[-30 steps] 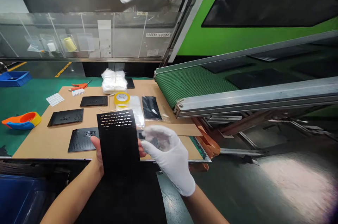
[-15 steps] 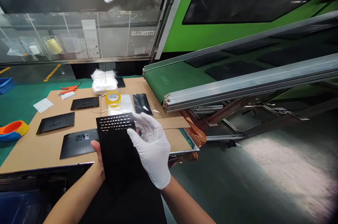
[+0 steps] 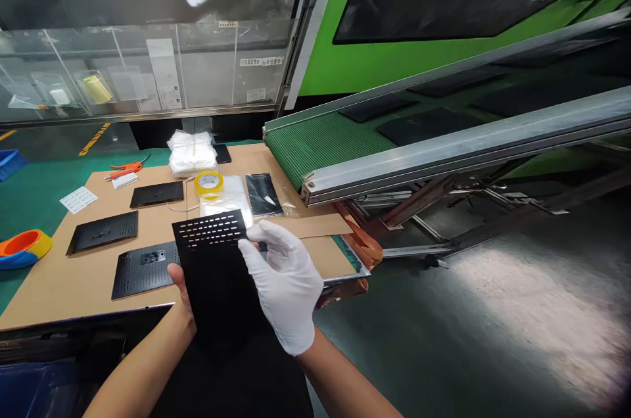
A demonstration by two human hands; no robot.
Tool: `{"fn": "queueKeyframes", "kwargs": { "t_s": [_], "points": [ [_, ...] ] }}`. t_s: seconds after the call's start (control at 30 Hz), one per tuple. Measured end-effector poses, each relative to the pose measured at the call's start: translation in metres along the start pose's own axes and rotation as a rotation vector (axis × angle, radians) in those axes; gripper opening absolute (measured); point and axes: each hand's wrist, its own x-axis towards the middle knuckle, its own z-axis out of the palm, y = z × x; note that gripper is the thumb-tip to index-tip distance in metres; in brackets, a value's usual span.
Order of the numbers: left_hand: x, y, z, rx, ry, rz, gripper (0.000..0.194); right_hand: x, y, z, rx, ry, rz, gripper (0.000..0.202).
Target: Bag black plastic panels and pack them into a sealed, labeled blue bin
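A flat black slotted panel point(image 3: 217, 273) is held up between both hands, its rows of slots at the top end. My bare left hand point(image 3: 182, 296) grips its left edge, thumb showing and the other fingers hidden behind it. My right hand point(image 3: 283, 280), in a white glove, pinches the panel's upper right edge between thumb and fingers. Beyond it on the table lie similar black panels: one point(image 3: 145, 268) just left of my left hand, another point(image 3: 102, 232) farther left, and a third point(image 3: 156, 194) behind.
A cardboard-covered table point(image 3: 44, 290) carries a yellow tape roll point(image 3: 209, 183), clear plastic bags point(image 3: 193, 154), a bagged black part point(image 3: 263, 194), orange nippers point(image 3: 127, 169) and a tape dispenser point(image 3: 24, 247). A green conveyor point(image 3: 325, 148) with black panels slopes down to the table from the right.
The panel's top end has shifted slightly left and tilted. Both hands keep their hold on it, and the view has moved a little.
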Motion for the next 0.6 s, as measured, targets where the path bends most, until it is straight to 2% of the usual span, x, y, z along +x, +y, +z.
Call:
{"fn": "queueKeyframes", "kwargs": {
  "t_s": [0.13, 0.2, 0.33, 0.43, 0.5, 0.6],
  "points": [
    [-0.003, -0.002, -0.008, -0.088, 0.044, 0.116, 0.106, -0.001, 0.001, -0.001, 0.003, -0.008, -0.024, 0.026],
    [0.0, 0.002, -0.002, -0.084, -0.015, 0.124, 0.108, -0.001, 0.001, -0.001, 0.014, -0.007, -0.006, 0.029],
    [0.01, 0.013, 0.023, -0.073, -0.197, 0.064, 0.115, -0.001, -0.001, -0.002, 0.023, -0.054, 0.034, 0.045],
    [0.014, 0.015, 0.034, -0.066, -0.271, 0.019, 0.118, -0.004, 0.001, -0.003, 0.006, -0.067, 0.031, 0.043],
    [0.015, 0.013, 0.032, -0.055, -0.245, 0.03, 0.121, -0.005, 0.003, -0.004, -0.022, -0.033, 0.027, 0.039],
    [0.012, 0.006, 0.02, -0.054, -0.202, 0.054, 0.123, -0.004, 0.006, -0.005, -0.038, -0.011, 0.018, 0.034]
  ]
}}
